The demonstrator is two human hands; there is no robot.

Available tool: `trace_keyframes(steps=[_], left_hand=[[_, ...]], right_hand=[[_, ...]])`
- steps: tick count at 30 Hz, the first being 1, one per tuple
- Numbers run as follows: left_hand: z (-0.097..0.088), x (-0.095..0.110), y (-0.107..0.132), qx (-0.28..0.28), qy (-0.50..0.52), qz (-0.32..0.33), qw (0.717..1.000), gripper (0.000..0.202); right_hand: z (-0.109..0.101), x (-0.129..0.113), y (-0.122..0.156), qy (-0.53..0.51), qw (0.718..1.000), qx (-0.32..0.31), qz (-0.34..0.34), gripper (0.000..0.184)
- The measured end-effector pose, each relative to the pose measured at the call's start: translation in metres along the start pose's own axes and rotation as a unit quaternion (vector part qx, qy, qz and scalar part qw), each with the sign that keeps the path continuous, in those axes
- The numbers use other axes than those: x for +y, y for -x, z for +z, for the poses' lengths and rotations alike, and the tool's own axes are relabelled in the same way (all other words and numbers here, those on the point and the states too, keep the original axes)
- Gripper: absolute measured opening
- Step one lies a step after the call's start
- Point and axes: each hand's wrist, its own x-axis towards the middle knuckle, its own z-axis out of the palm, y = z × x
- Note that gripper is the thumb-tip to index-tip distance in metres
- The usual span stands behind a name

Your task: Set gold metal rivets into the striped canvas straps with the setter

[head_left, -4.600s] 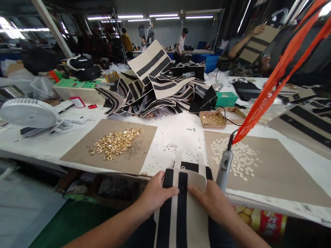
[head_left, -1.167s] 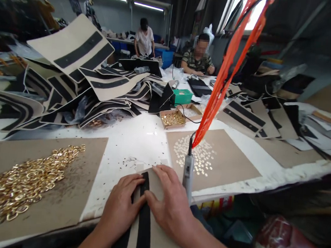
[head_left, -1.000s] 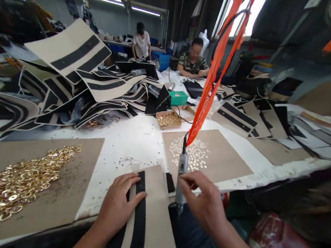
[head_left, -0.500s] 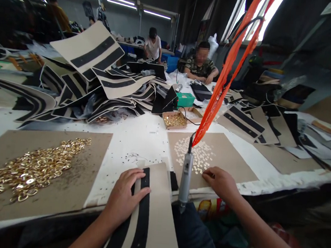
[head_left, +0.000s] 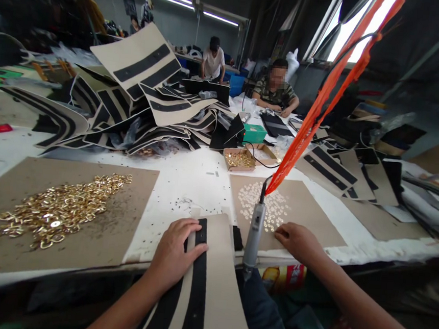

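Rectangular beige, black-striped panel (head_left: 221, 282) at front edge of white table (head_left: 191, 180); left hand (head_left: 176, 248) atop, fingers apart; right hand (head_left: 302, 242), fingers together.

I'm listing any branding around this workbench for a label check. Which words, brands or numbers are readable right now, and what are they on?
Nothing can be read with certainty.
Red and yellow package under the table edge: pale characters, too blurred to read.
Orange strap: faint pale marks, too blurred to read.
Striped panel under the left hand: no lettering visible.
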Motion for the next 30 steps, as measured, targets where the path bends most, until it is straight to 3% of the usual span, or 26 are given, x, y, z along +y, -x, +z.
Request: trace_keyframes(steps=[8, 12, 14, 18, 20, 23, 26, 30], left_hand=[[0.000, 0.001, 0.006, 0.006, 0.016, 0.001, 1.000, 0.036], [0.000, 0.003, 0.010, 0.009, 0.026, -0.014, 1.000, 0.040], [0.001, 0.004, 0.011, 0.008, 0.032, -0.020, 0.999, 0.040], [0.002, 0.003, 0.011, 0.008, 0.039, -0.019, 0.999, 0.041], [0.001, 0.004, 0.011, 0.010, 0.039, -0.020, 0.999, 0.041], [0.000, 0.005, 0.012, 0.008, 0.040, -0.027, 0.999, 0.041], [0.000, 0.006, 0.013, 0.007, 0.045, -0.027, 0.999, 0.043], [0.001, 0.004, 0.015, 0.013, 0.051, -0.022, 0.998, 0.043]], right_hand=[[-0.008, -0.011, -0.015, 0.075, 0.997, -0.026, -0.011, 0.018], [-0.009, -0.010, 0.001, 0.085, 0.996, 0.019, -0.012, 0.019], [-0.019, -0.019, 0.017, 0.018, 0.998, 0.066, -0.009, 0.023], [-0.045, -0.076, 0.045, -0.216, 0.969, 0.113, -0.028, 0.029], [-0.049, -0.118, 0.044, -0.277, 0.954, 0.084, -0.083, 0.028], [-0.037, -0.170, 0.022, -0.303, 0.939, 0.013, -0.159, 0.025], [-0.014, -0.193, -0.005, -0.289, 0.939, -0.033, -0.185, 0.022], [0.002, -0.197, -0.022, -0.260, 0.946, -0.053, -0.185, 0.021]])
